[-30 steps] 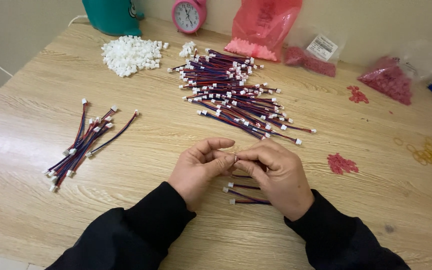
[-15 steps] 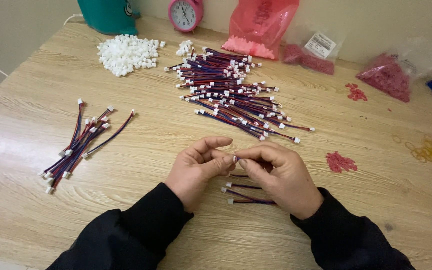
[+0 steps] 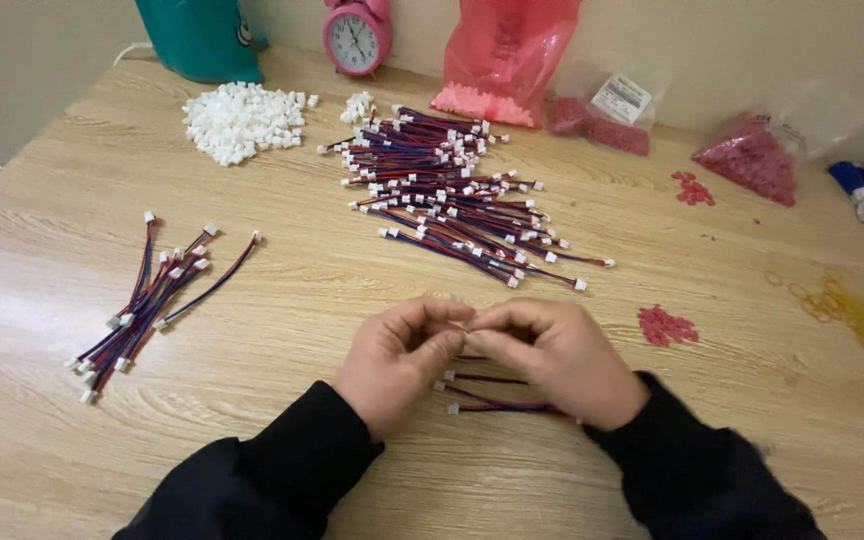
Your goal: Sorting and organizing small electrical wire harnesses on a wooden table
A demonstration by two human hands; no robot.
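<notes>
Presently L hand & R hand pinch one wire lead between fingertips, both closed; lead axis runs L-R, spare leads just below grip

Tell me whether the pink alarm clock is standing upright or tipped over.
Upright. The pink alarm clock stands at the far edge of the table with its round face toward the camera, beside the teal container.
</notes>
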